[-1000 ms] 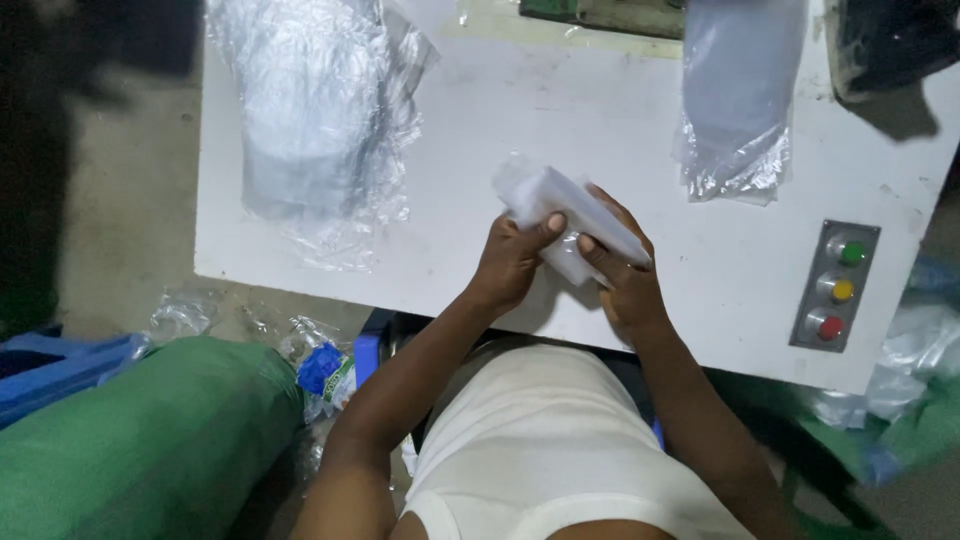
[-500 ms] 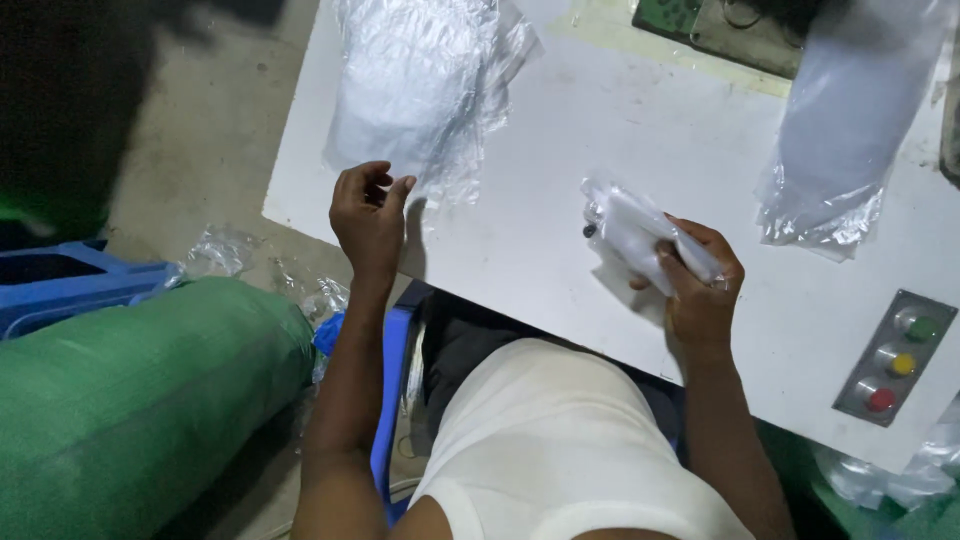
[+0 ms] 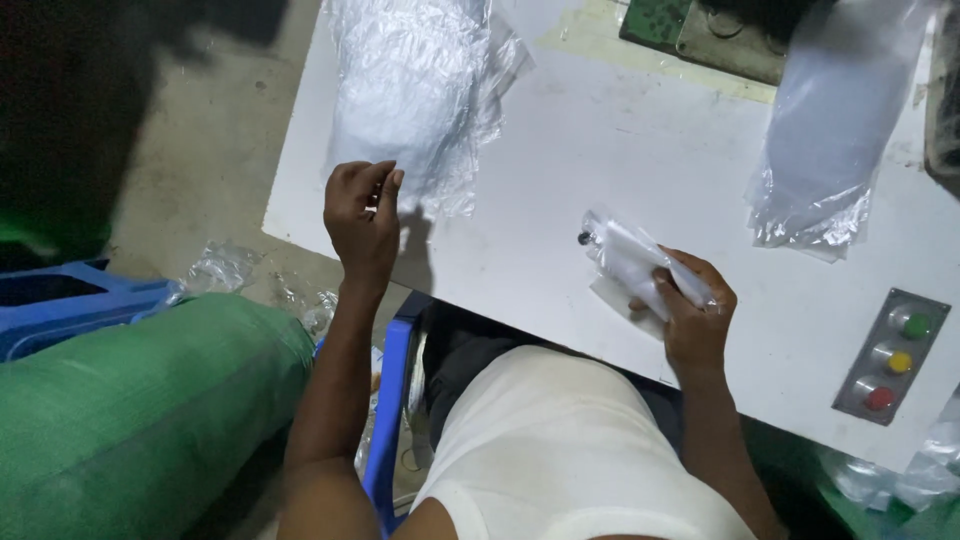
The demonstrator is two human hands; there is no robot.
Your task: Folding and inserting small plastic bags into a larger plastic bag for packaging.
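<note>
In the head view, the right hand (image 3: 695, 315), right of centre in the frame, is closed around a small white item in a clear plastic wrapper (image 3: 630, 258), which rests on the white table (image 3: 620, 150) near its front edge. The left hand (image 3: 362, 215), left of centre, is raised at the lower edge of a pile of crumpled clear plastic bags (image 3: 415, 95) at the upper left, its fingers curled and pinched together near the plastic, though whether they grip any of it cannot be told. A flat clear bag (image 3: 830, 140) lies at the upper right, a panel with green, yellow and red buttons (image 3: 892, 357) sits at the right edge, and a green sack (image 3: 130, 410) fills the lower left.
</note>
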